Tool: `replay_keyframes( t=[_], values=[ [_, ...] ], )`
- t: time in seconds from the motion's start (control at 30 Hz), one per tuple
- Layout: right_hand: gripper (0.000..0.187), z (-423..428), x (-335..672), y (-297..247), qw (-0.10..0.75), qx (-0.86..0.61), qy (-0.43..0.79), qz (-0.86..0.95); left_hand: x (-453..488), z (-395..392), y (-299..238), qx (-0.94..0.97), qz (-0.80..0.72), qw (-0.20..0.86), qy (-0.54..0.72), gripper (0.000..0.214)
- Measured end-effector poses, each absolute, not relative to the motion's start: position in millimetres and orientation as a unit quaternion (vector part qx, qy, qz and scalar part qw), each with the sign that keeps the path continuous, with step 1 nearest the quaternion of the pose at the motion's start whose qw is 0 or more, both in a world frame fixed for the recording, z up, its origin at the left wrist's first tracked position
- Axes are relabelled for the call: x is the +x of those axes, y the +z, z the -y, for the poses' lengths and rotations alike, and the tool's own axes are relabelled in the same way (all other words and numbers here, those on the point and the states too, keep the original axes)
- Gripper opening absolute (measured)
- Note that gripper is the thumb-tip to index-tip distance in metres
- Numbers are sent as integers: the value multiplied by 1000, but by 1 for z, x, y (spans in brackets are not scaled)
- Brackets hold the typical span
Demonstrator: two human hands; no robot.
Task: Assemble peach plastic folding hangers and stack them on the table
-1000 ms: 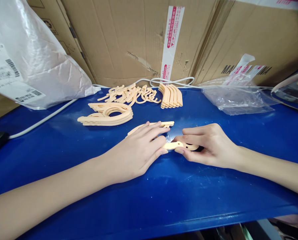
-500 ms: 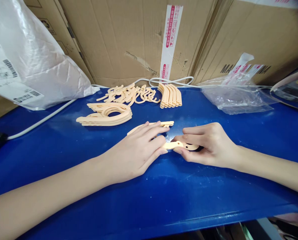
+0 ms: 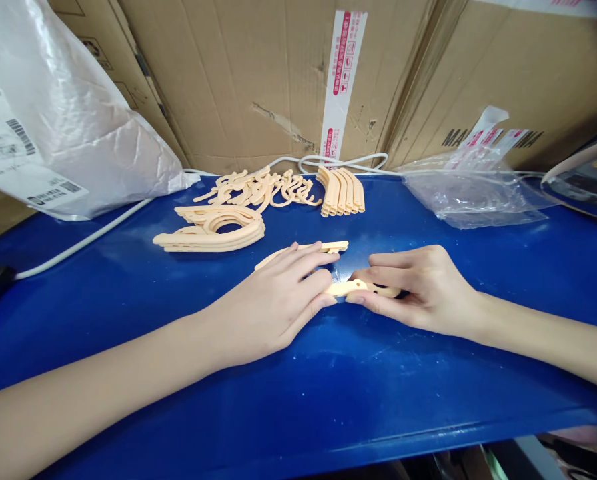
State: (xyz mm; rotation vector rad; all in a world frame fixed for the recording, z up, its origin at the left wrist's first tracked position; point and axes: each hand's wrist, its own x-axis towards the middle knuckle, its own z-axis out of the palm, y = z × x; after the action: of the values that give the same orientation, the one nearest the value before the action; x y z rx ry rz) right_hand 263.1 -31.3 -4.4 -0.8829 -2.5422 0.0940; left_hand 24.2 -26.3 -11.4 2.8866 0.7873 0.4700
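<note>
My left hand (image 3: 278, 293) lies over a cream plastic hanger piece (image 3: 337, 248), its fingers covering much of it. Its thumb and index finger close on the near arm (image 3: 342, 289), whose end has a small hole. From the right, my right hand (image 3: 418, 287) pinches a curved cream plastic part (image 3: 388, 291) against that end. The two parts overlap there; whether they are joined I cannot tell, as the fingers hide the contact.
Behind lie a stack of cream hanger bodies (image 3: 213, 237), a heap of hooks (image 3: 258, 189) and a row of short curved arms (image 3: 342, 191). A clear plastic bag (image 3: 478, 193), a white cable (image 3: 83, 237), a silvery parcel (image 3: 98, 127) and cardboard boxes (image 3: 258, 80) border the blue table (image 3: 328, 400).
My right thumb and fingertips have shifted slightly along the curved part, which has turned a little. My left hand has stayed in place.
</note>
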Motion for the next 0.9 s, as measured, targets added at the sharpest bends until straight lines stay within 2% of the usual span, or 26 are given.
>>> replay_keyframes(
  t=[0.5, 0.9],
  values=[
    [35, 30, 264, -5, 214, -336, 49, 916, 24, 26, -12, 950, -263, 56, 161, 29],
    [28, 26, 266, -5, 185, -252, 66, 948, 23, 25, -8, 920, -331, 113, 177, 27]
  ],
)
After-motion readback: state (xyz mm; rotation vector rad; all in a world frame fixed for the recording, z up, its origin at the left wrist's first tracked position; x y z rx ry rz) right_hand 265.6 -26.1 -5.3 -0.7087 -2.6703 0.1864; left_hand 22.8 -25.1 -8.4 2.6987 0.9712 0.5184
